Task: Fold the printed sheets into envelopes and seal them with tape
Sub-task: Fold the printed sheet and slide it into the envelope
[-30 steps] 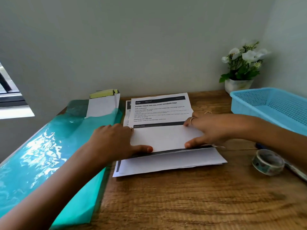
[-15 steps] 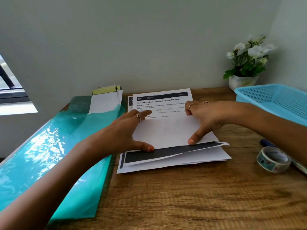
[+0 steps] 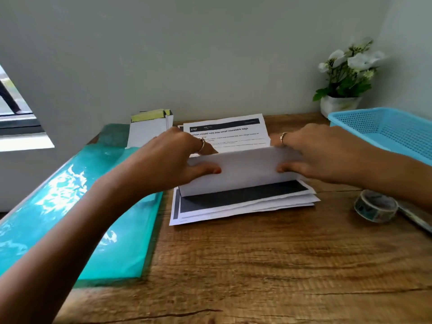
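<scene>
A stack of printed sheets (image 3: 245, 206) lies on the wooden table (image 3: 257, 265). The top sheet (image 3: 243, 169) is being folded: its blank lower part is lifted and rolled back over the printed upper part. My left hand (image 3: 173, 164) pinches the folded flap at its left end, thumb in front and fingers behind. My right hand (image 3: 322, 155) pinches the right end the same way. White envelopes (image 3: 149, 129) with yellow strips stand at the back left. A roll of patterned tape (image 3: 375, 205) lies at the right.
A teal plastic folder (image 3: 81, 206) covers the table's left side. A blue mesh basket (image 3: 392, 129) sits at the back right, beside a white pot of flowers (image 3: 343, 90). A pen-like object (image 3: 416, 219) lies next to the tape. A wall stands close behind.
Both hands have lifted the sheet's lower edge and carried it farther back over the printed text. More of the dark-printed sheet underneath is exposed.
</scene>
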### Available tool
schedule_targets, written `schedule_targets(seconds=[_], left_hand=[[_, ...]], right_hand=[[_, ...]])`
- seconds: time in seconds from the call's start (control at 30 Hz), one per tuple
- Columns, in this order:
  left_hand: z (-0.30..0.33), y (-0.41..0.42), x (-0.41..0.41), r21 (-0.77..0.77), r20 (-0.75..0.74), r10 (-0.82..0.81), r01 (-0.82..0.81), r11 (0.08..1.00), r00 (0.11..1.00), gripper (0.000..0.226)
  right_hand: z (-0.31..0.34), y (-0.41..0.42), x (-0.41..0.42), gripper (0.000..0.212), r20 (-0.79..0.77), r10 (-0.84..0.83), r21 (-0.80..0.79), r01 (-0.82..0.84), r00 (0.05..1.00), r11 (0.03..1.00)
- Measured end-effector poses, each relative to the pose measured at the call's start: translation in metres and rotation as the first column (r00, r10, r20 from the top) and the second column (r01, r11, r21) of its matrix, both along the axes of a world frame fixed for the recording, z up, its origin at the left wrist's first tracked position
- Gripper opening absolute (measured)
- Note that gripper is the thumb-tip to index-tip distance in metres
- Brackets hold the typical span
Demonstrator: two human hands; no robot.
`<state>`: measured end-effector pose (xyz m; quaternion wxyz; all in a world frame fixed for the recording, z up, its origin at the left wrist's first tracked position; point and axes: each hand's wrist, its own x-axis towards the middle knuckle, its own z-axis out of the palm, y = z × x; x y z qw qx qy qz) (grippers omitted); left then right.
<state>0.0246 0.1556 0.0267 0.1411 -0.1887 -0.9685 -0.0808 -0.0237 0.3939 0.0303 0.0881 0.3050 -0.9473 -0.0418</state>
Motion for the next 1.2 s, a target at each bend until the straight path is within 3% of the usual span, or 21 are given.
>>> schedule_targets(seconds=[0.1,0.2,0.3,0.37,0.47,0.57,0.63,0.77,0.97,1.2], left_hand=[[0.002,0.0,0.002,-0.039,0.219,-0.037,0.047,0.998,0.975,0.048],[-0.002,0.002,0.006,-0.021,0.484,-0.071,0.093,0.995,0.872,0.062],[-0.005,0.009,0.011,-0.072,0.662,-0.047,0.126,0.989,0.748,0.071],[-0.005,0.013,0.014,-0.129,0.715,0.012,0.114,0.985,0.699,0.073],[-0.005,0.014,0.014,-0.093,0.705,0.0,0.093,0.991,0.71,0.07],[-0.011,0.018,0.011,-0.056,0.603,-0.038,0.091,0.994,0.797,0.059],[-0.017,0.021,0.01,-0.093,0.545,-0.023,0.087,0.992,0.838,0.059],[-0.027,0.026,0.012,-0.201,0.539,0.043,0.079,0.976,0.841,0.074],[-0.029,0.028,0.013,-0.261,0.539,0.086,0.069,0.963,0.838,0.074],[-0.029,0.027,0.013,-0.223,0.471,0.082,0.029,0.974,0.879,0.077]], right_hand=[[0.001,0.005,0.006,0.035,0.045,0.041,-0.022,-0.04,0.998,0.999],[-0.001,0.009,0.013,0.011,0.125,0.105,0.013,-0.108,0.987,0.994],[-0.012,0.014,0.019,0.013,0.201,0.116,0.057,-0.13,0.973,0.99],[-0.019,0.017,0.02,0.037,0.234,0.118,0.089,-0.142,0.965,0.986],[-0.018,0.019,0.027,0.045,0.316,0.123,0.12,-0.168,0.941,0.978],[-0.018,0.017,0.033,0.076,0.383,0.096,0.09,-0.141,0.918,0.986],[-0.021,0.013,0.034,0.074,0.383,0.099,0.014,-0.112,0.919,0.994],[-0.033,0.0,0.034,0.049,0.383,0.131,-0.044,-0.123,0.914,0.991],[-0.052,-0.011,0.044,0.06,0.375,0.125,-0.035,-0.121,0.919,0.992],[-0.042,-0.011,0.051,0.077,0.319,-0.091,0.095,0.064,0.943,0.993]])
